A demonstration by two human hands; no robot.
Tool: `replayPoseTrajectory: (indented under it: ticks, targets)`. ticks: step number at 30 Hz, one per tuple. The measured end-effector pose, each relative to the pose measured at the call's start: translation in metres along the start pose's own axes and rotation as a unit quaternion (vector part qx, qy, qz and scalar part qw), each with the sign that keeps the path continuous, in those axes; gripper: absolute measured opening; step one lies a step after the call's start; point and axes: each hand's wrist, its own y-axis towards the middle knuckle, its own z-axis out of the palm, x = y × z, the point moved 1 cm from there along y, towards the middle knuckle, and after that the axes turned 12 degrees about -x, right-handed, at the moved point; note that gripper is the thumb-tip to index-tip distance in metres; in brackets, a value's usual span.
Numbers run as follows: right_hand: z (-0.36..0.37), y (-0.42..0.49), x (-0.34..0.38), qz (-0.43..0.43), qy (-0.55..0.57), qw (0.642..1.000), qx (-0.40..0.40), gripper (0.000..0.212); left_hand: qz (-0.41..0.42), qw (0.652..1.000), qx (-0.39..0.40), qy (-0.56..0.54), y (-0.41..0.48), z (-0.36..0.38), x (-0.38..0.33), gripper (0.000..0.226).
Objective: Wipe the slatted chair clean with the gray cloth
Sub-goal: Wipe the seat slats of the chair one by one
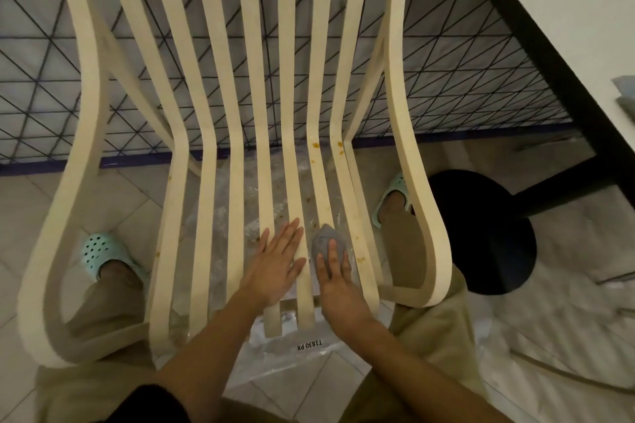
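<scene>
The slatted chair of pale bent wood fills the head view, its seat slats running toward me. Orange-brown stains spot the right slats near the seat's bend and along the slat right of my hands. My left hand lies flat with straight fingers across two middle seat slats. My right hand presses the small gray cloth down on the slat just to the right; the cloth's tip sticks out past my fingertips.
A black round stool base stands right of the chair under a white table with a dark frame. A wire grid panel stands behind the chair. Clear plastic sheeting lies on the tiled floor beneath. My feet in mint clogs flank the seat.
</scene>
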Motion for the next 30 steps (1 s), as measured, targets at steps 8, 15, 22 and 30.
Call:
replayPoseTrajectory:
  ticks: [8,15,22,30]
  targets:
    - [-0.012,0.049,-0.001,-0.003,-0.005,1.0,0.003,0.072,-0.018,0.999,-0.021,-0.023,0.0,0.003,0.0,0.06]
    - [-0.013,0.101,-0.004,0.007,-0.046,0.999,0.003,0.079,-0.024,0.999,-0.009,-0.039,0.001,0.001,-0.001,0.059]
    - [-0.041,0.139,0.0,-0.006,-0.094,0.996,0.005,0.074,-0.026,0.998,0.0,-0.053,0.0,-0.001,-0.002,0.06]
    - [-0.043,0.12,-0.001,0.029,-0.013,0.999,0.034,0.084,-0.04,0.999,0.036,-0.004,0.0,-0.007,-0.008,0.061]
